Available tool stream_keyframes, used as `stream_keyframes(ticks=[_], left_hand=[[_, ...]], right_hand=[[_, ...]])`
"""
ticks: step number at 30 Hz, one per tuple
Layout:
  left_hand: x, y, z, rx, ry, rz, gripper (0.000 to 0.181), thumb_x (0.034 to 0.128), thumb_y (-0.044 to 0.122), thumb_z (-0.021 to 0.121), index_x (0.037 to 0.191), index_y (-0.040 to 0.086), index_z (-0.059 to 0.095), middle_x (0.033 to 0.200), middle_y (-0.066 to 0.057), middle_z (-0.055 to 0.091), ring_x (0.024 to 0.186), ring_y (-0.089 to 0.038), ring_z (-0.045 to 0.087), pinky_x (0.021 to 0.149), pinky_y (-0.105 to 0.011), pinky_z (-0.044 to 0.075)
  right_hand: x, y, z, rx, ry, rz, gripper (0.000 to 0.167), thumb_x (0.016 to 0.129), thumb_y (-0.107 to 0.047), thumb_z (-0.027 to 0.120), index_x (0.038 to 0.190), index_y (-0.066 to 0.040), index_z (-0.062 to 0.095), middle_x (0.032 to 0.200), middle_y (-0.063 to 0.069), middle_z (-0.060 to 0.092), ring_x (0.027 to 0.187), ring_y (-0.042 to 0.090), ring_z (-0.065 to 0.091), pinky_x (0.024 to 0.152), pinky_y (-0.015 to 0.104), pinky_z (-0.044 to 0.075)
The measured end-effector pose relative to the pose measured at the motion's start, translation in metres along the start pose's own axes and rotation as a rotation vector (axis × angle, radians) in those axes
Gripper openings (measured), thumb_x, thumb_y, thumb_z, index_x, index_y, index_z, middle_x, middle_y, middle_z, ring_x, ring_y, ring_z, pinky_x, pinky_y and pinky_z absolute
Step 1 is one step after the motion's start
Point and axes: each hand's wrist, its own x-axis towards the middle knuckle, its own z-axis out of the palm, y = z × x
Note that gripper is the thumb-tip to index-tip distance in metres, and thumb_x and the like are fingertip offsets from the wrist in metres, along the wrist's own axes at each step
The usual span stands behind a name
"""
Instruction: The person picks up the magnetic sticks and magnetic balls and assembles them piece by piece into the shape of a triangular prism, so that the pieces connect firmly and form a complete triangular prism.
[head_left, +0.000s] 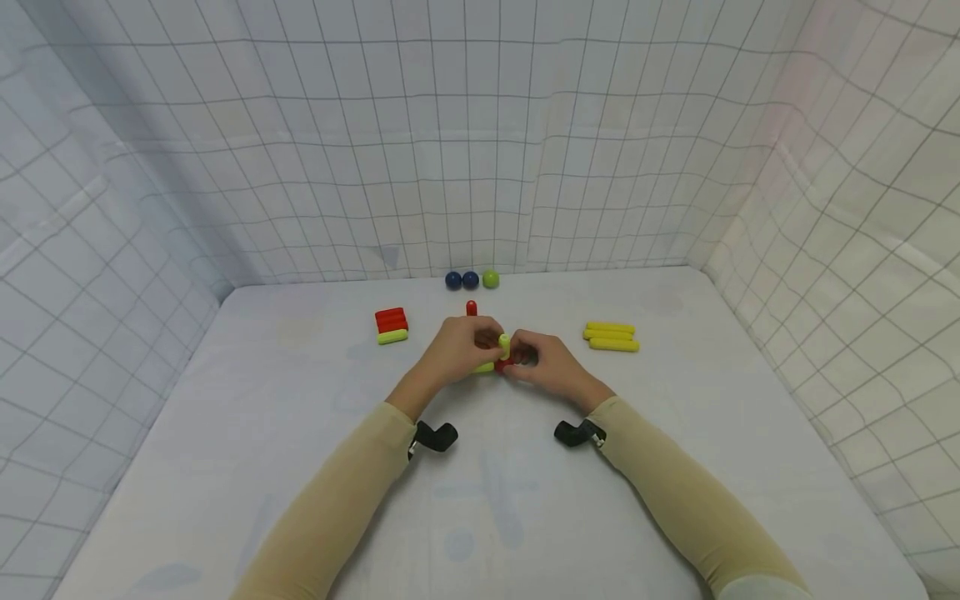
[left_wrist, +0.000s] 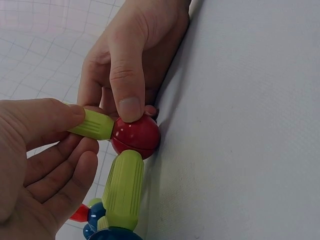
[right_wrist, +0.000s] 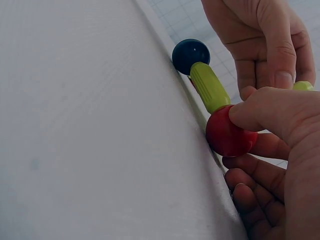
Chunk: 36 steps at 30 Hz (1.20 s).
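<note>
My left hand [head_left: 459, 346] pinches a short yellow-green rod [left_wrist: 95, 124] between thumb and fingers. In the head view this rod stands upright, its lower end at a red ball [left_wrist: 137, 135]. Fingers and thumb of my right hand [head_left: 553, 363] grip that ball from the other side, close to the table. A second yellow-green rod [right_wrist: 210, 87] lies low and joins the red ball to a dark blue ball [right_wrist: 191, 56]. Beyond the left hand a red rod [head_left: 471, 308] sticks out; the left hand hides much of this part in the head view.
Several short red rods [head_left: 391, 317] and a yellow-green rod [head_left: 392, 337] lie at the left. Two dark blue balls [head_left: 462, 281] and a green ball [head_left: 491, 278] line the table's back edge. Longer yellow rods [head_left: 611, 336] lie at the right. Gridded white cloth [head_left: 480, 150] hangs around the table.
</note>
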Motion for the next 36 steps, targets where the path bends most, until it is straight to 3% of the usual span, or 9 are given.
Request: stream_keyframes(ticks=[7, 13, 20, 25, 31, 36], left_hand=[[-0.002, 0.001, -0.001, 0.006, 0.014, 0.002, 0.021, 0.0953, 0.017, 0.085, 0.114, 0.009, 0.078, 0.099, 0.002, 0.077, 0.094, -0.014, 0.073, 0.089, -0.035, 0.06], [-0.006, 0.003, -0.013, 0.025, 0.06, -0.006, 0.027, 0.0953, 0.02, 0.086, 0.117, 0.006, 0.078, 0.101, 0.001, 0.075, 0.093, -0.016, 0.071, 0.087, -0.037, 0.06], [-0.01, 0.004, -0.034, 0.029, 0.12, -0.021, 0.023, 0.0972, 0.022, 0.084, 0.114, 0.008, 0.078, 0.1, 0.001, 0.076, 0.095, -0.018, 0.071, 0.09, -0.038, 0.059], [-0.015, -0.001, -0.057, 0.028, 0.197, -0.032, 0.026, 0.0973, 0.02, 0.085, 0.118, 0.005, 0.077, 0.108, -0.006, 0.076, 0.099, -0.023, 0.071, 0.092, -0.042, 0.058], [-0.024, -0.014, -0.082, 0.058, 0.278, -0.082, 0.028, 0.0992, 0.022, 0.082, 0.122, 0.006, 0.076, 0.115, -0.011, 0.076, 0.101, -0.026, 0.069, 0.091, -0.044, 0.057], [-0.032, -0.025, -0.095, 0.075, 0.304, -0.152, 0.031, 0.1011, 0.025, 0.08, 0.126, 0.007, 0.075, 0.115, -0.009, 0.074, 0.103, -0.027, 0.068, 0.093, -0.045, 0.056]], right_hand=[[0.0, 0.001, 0.001, -0.01, 0.0, 0.007, 0.017, 0.096, -0.02, 0.084, 0.105, -0.022, 0.07, 0.096, -0.007, 0.069, 0.092, 0.016, 0.063, 0.084, 0.037, 0.053], [-0.001, -0.002, -0.001, -0.008, -0.01, 0.028, 0.016, 0.096, -0.02, 0.083, 0.106, -0.021, 0.07, 0.097, -0.006, 0.07, 0.093, 0.017, 0.064, 0.086, 0.038, 0.054], [-0.001, -0.003, -0.002, -0.022, -0.013, 0.056, 0.018, 0.096, -0.021, 0.084, 0.106, -0.018, 0.069, 0.098, -0.004, 0.07, 0.093, 0.018, 0.064, 0.086, 0.037, 0.054], [-0.001, -0.003, -0.001, -0.032, -0.017, 0.073, 0.019, 0.095, -0.021, 0.084, 0.107, -0.017, 0.069, 0.1, -0.003, 0.07, 0.093, 0.018, 0.064, 0.086, 0.037, 0.054], [-0.001, -0.004, 0.0, -0.041, -0.02, 0.084, 0.02, 0.095, -0.02, 0.084, 0.107, -0.018, 0.069, 0.101, -0.004, 0.07, 0.093, 0.018, 0.064, 0.086, 0.038, 0.055], [-0.001, -0.004, 0.001, -0.042, -0.019, 0.081, 0.019, 0.095, -0.02, 0.084, 0.107, -0.018, 0.069, 0.1, -0.004, 0.07, 0.093, 0.019, 0.063, 0.086, 0.039, 0.055]])
